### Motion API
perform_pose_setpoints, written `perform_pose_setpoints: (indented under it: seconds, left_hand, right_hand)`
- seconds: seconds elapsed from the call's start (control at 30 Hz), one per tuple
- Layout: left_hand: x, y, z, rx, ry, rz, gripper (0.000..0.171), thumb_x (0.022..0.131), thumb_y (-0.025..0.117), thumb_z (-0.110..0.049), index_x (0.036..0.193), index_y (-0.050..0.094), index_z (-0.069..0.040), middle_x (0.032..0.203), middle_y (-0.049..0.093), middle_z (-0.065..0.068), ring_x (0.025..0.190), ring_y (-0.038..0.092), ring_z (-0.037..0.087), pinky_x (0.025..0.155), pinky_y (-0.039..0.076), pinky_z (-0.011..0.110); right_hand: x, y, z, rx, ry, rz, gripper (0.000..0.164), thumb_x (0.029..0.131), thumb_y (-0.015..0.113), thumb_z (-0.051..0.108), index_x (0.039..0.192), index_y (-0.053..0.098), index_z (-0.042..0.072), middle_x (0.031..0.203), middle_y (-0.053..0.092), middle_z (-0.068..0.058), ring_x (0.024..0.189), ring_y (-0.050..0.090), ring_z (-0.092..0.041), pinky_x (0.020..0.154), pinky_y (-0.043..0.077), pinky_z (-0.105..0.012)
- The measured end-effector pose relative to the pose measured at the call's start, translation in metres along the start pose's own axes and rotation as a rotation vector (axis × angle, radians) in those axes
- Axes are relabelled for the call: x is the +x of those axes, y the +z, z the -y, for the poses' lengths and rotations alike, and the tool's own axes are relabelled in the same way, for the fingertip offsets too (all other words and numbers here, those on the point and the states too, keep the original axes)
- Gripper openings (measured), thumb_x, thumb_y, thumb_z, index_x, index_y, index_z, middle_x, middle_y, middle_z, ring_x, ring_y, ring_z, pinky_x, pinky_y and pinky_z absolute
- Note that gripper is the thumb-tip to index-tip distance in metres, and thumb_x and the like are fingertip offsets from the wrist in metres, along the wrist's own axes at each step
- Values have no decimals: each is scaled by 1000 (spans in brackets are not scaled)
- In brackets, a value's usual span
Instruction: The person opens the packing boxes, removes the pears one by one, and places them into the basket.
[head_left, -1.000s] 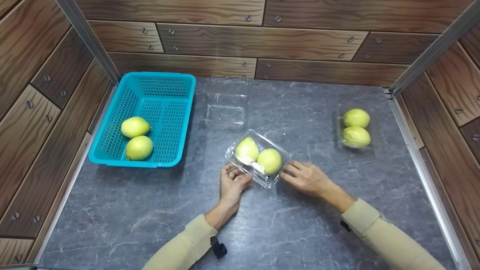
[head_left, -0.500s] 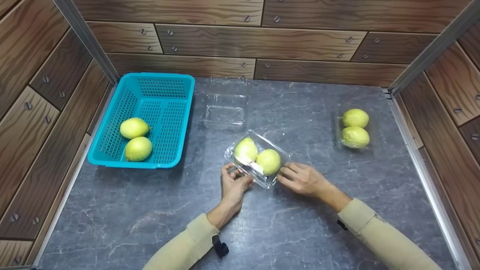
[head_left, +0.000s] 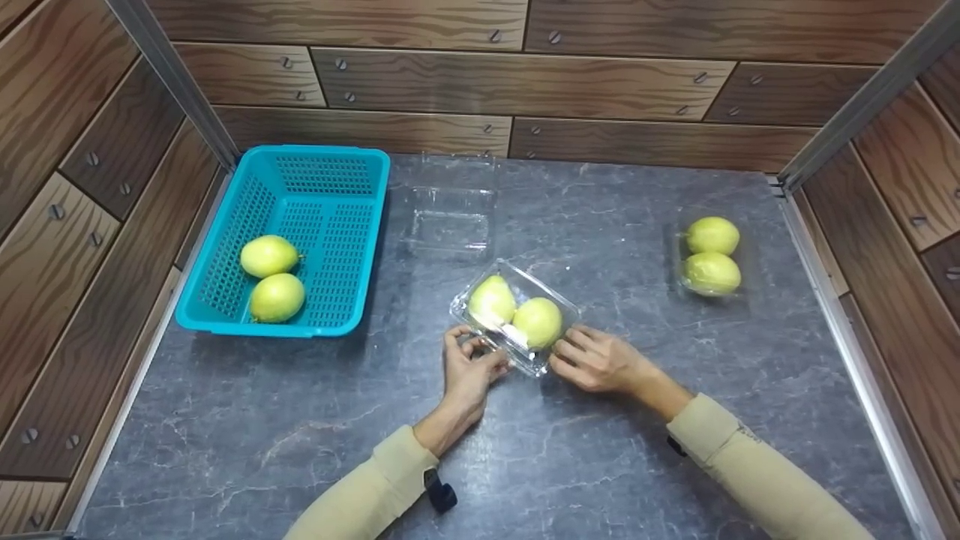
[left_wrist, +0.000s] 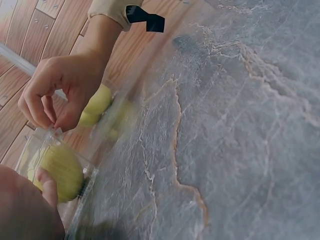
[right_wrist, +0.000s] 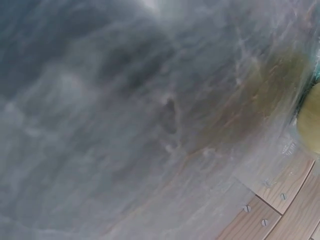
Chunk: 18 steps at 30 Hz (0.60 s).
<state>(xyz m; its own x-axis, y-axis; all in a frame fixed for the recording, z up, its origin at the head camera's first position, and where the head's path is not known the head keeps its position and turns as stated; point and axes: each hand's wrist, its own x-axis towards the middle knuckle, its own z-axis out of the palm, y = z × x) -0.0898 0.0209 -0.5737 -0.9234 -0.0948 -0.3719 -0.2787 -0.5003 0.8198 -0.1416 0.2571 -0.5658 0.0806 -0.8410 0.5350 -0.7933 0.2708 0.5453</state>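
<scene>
In the head view, a clear plastic clamshell box stands slanted mid-table, its lid over two yellow-green, pear-like fruits. My left hand holds the box's near left edge between thumb and fingers. At the near right corner, my right hand pinches the rim with curled fingers. The left wrist view shows this pinch by the right hand from the side; in its foreground, part of the left hand lies against the box beside a fruit. The right wrist view catches only one fruit's edge.
A turquoise basket at left holds two similar fruits. Behind the box stands an opened clear clamshell. Another clear box with two fruits sits at right. Wood-patterned walls enclose the grey marbled table.
My right hand has slid slightly left and nearer along the box's right side to its near corner. The left hand and the box have barely moved.
</scene>
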Motion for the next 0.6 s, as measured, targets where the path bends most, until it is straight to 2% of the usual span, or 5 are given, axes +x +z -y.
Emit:
perform_pose_setpoints:
  seconds: [0.27, 0.43, 0.6]
  left_hand:
    - [2, -3, -1, 9, 16, 36, 62, 80, 66, 17, 128, 34, -7, 99, 57, 4, 67, 63, 12, 63, 64, 27]
    - [5, -5, -1, 29, 17, 35, 61, 79, 66, 16, 127, 35, -7, 98, 59, 4, 64, 62, 11, 58, 62, 24]
    - [5, -7, -1, 23, 7, 46, 60, 81, 67, 15, 126, 35, -8, 100, 60, 4, 65, 63, 12, 59, 63, 25]
  right_hand:
    - [8, -1, 2, 29, 12, 21, 29, 101, 49, 7, 73, 55, 10, 80, 64, -4, 69, 60, -20, 69, 64, -32]
    - [9, -1, 3, 14, -8, 17, 26, 103, 49, 9, 79, 61, 9, 83, 67, -5, 72, 64, -20, 68, 64, -31]
    - [8, 0, 2, 8, -26, 3, 27, 105, 48, 12, 87, 67, 9, 85, 69, -5, 74, 67, -20, 67, 65, -31]
